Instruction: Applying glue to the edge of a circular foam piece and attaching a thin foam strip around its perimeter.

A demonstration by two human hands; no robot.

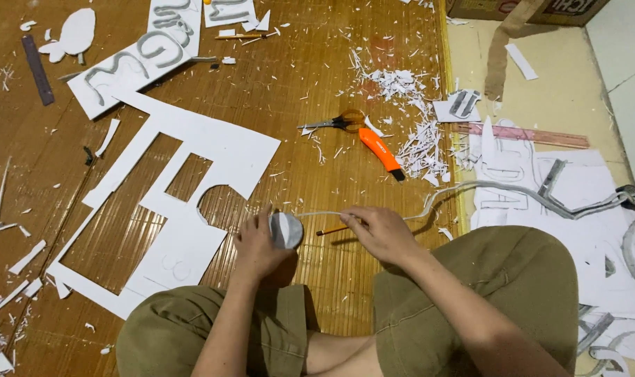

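since i'm cross-legged on the floor mat, my left hand grips the foam roll while my right hand pinches its strip taut plus a pencil.

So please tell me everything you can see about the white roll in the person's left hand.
The roll is a small round coil of white-grey strip, perhaps tape or foam edging; the material is not certain. The left hand grips it from below and behind, its flat face turned up to the camera. A strip runs from it to the right, passes under the right hand and curves away over the bamboo mat to the white sheets.
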